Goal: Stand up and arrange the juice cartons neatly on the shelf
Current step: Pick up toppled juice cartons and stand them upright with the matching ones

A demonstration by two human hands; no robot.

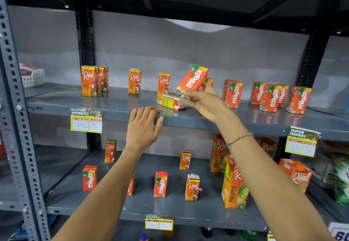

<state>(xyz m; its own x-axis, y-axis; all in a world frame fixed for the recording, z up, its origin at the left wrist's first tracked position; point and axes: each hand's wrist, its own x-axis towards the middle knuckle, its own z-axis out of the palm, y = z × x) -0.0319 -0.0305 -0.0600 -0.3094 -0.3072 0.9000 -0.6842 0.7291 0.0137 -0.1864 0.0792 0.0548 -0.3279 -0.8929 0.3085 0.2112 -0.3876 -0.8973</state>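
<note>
My right hand (204,103) holds an orange Maaza carton (192,79) tilted in the air above the upper grey shelf (117,108). Just below it a Real carton (170,101) lies on its side near the shelf's front edge. My left hand (143,127) rests with fingers curled on that front edge, holding nothing. Upright Real cartons (89,81) stand at the left and middle of the shelf. Several Maaza cartons (272,98) stand upright to the right.
The lower shelf (173,208) carries scattered small Maaza and Real cartons and tall pineapple cartons (234,184). Yellow price labels (86,120) hang from the shelf edges. A perforated steel post (17,119) stands at the left, a white basket (32,77) behind it.
</note>
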